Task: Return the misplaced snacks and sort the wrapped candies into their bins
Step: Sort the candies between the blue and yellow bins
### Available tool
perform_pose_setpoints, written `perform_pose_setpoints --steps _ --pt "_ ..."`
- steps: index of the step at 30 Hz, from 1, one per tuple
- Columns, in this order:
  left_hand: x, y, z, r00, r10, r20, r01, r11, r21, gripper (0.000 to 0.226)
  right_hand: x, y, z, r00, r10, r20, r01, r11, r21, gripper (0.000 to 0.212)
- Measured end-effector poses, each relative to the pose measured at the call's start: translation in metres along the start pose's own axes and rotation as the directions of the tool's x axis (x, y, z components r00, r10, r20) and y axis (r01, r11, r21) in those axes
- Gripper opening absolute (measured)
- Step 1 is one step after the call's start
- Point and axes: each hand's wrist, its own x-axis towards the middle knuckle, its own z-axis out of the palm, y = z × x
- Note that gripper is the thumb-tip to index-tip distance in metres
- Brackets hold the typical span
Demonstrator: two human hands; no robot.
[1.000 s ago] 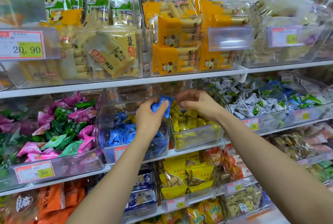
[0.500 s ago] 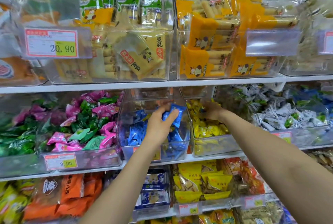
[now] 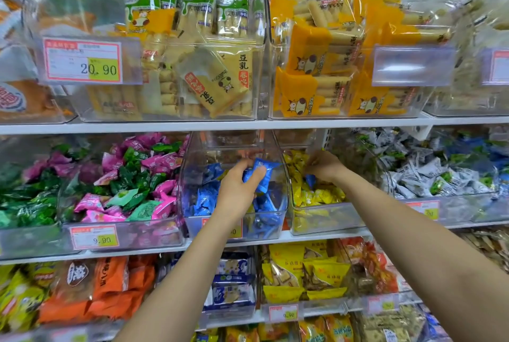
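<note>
- The left grip (image 3: 239,190) is closed on a small bunch of blue candies (image 3: 261,173); the thumb lies across the wrappers and the fingers are curled behind them.
- That bunch sits inside the open mouth of the clear blue bin (image 3: 268,224), above the loose blue sweets (image 3: 205,198) heaped at its bottom.
- The right grip (image 3: 323,167) reaches into the neighbouring yellow bin (image 3: 325,217) with its fingers curled downward, and a stray blue candy (image 3: 310,180) pokes out just under them. It looks pinched, though the fingertips themselves are hidden.
- Yellow candies (image 3: 322,195) fill that bin below and around the right grip.
- Both bins stand side by side, walls touching, on the middle shelf (image 3: 303,234), and both forearms come up from the lower edge of the view.
- Left of the blue bin is a wider bin of pink and green candies (image 3: 132,187) with a 9.90 price tag (image 3: 95,237) on its front.
- Right of the yellow bin lies a heap of grey and white candies (image 3: 429,173) — some green and blue ones are mixed in.
- On the shelf above, clear bins hold orange roll packs (image 3: 311,66), and a 20.90 price tag (image 3: 82,60) hangs further left.
- The shelf below carries orange bags (image 3: 110,286) and yellow snack packs (image 3: 303,273).
</note>
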Motion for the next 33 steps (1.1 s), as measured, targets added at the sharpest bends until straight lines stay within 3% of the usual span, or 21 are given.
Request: perform_pose_setpoints --steps 2,5,8,10,11,12,14,16,18,20,23,26,28,31,33 --pt "0.0 -0.004 -0.007 0.999 -0.021 -0.042 0.024 0.997 0.07 0.045 -0.016 -0.007 -0.009 0.999 -0.025 -0.02 0.029 0.964 0.265 0.012" --pt "-0.003 -0.006 -0.016 0.994 -0.03 -0.107 0.05 0.98 0.193 0.044 -0.054 -0.019 -0.022 0.987 -0.148 -0.057 0.155 0.82 0.551 0.008" --pt "-0.008 -0.004 -0.019 0.986 -0.018 -0.167 0.084 0.913 0.4 0.042 -0.09 -0.031 -0.028 0.962 -0.244 -0.121 0.263 0.719 0.644 0.012" --pt "-0.011 -0.006 -0.019 0.98 0.016 -0.196 0.103 0.809 0.578 0.039 -0.108 -0.041 -0.029 0.952 -0.278 -0.132 0.294 0.696 0.655 0.015" --pt "-0.013 -0.006 -0.019 0.977 0.048 -0.209 0.087 0.803 0.589 0.038 -0.115 -0.047 -0.029 0.944 -0.305 -0.124 0.308 0.685 0.66 0.016" --pt "-0.016 -0.003 -0.018 0.975 0.085 -0.205 0.038 0.845 0.534 0.036 -0.122 -0.054 -0.029 0.934 -0.34 -0.106 0.32 0.67 0.67 0.018" --pt "-0.024 0.01 -0.018 0.983 0.113 -0.145 -0.09 0.984 0.155 0.027 -0.132 -0.068 -0.027 0.908 -0.414 -0.062 0.345 0.657 0.671 0.019" --pt "-0.031 0.021 -0.02 0.994 0.104 -0.04 -0.109 0.985 -0.135 0.023 -0.137 -0.081 -0.022 0.882 -0.472 -0.015 0.366 0.664 0.652 0.018" --pt "-0.036 0.023 -0.026 0.992 0.114 -0.051 -0.119 0.988 -0.1 0.023 -0.136 -0.092 -0.016 0.868 -0.496 0.029 0.367 0.68 0.635 0.018" --pt "-0.037 0.018 -0.038 0.982 0.127 -0.143 -0.123 0.992 0.039 0.022 -0.134 -0.101 -0.011 0.867 -0.49 0.088 0.337 0.709 0.62 0.017" --pt "-0.039 0.007 -0.057 0.969 0.195 -0.153 -0.118 0.906 0.406 0.028 -0.128 -0.114 0.001 0.855 -0.482 0.193 0.326 0.787 0.524 0.022" --pt "-0.039 -0.006 -0.072 0.925 0.358 -0.13 -0.118 0.593 0.796 0.03 -0.113 -0.125 0.018 0.869 -0.47 0.153 0.416 0.863 0.287 0.02" --pt "-0.039 -0.016 -0.08 0.913 0.395 -0.101 -0.13 0.518 0.846 0.03 -0.101 -0.128 0.027 0.903 -0.394 0.173 0.385 0.919 0.086 0.01" --pt "-0.039 -0.029 -0.091 0.912 0.41 -0.017 -0.22 0.523 0.824 0.03 -0.091 -0.132 0.042 0.93 -0.23 0.287 0.3 0.926 -0.23 0.016" --pt "-0.04 -0.034 -0.097 0.918 0.394 0.038 -0.269 0.551 0.79 0.031 -0.092 -0.136 0.051 0.929 -0.109 0.353 0.239 0.907 -0.347 0.02"
